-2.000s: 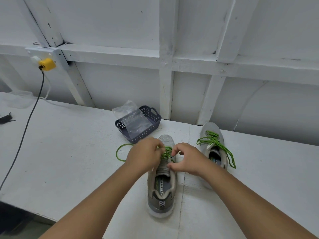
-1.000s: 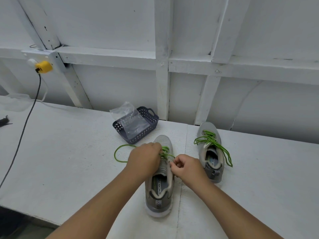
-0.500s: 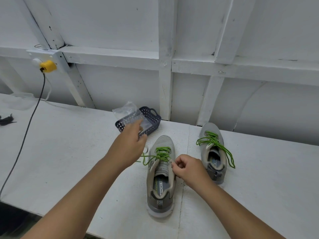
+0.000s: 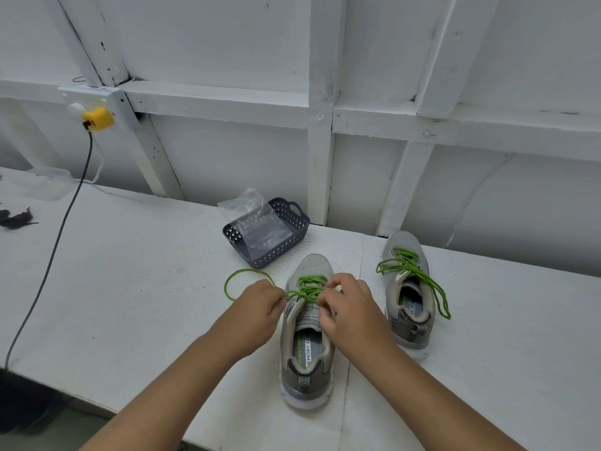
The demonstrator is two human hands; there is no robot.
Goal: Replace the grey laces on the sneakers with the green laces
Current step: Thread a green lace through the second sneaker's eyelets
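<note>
A grey sneaker (image 4: 305, 359) stands in front of me on the white table, toe pointing away, with a green lace (image 4: 307, 288) threaded through its upper eyelets. My left hand (image 4: 260, 307) pinches the lace's left end beside the shoe; the slack loops out to the left (image 4: 234, 281). My right hand (image 4: 349, 307) curls over the right side of the lacing and grips the lace there. The second grey sneaker (image 4: 408, 294) sits to the right, laced in green with loose ends trailing down its right side.
A dark perforated basket (image 4: 292, 219) holding a clear plastic bag (image 4: 252, 216) sits behind the shoes by the wall. A black cable (image 4: 55, 242) runs from a yellow plug (image 4: 97, 118) across the table's left. A dark lace bundle (image 4: 16, 218) lies far left.
My left hand, raised toward the basket half a second ago pulling the lace, has come back down beside the shoe. My right hand moved up onto the lacing.
</note>
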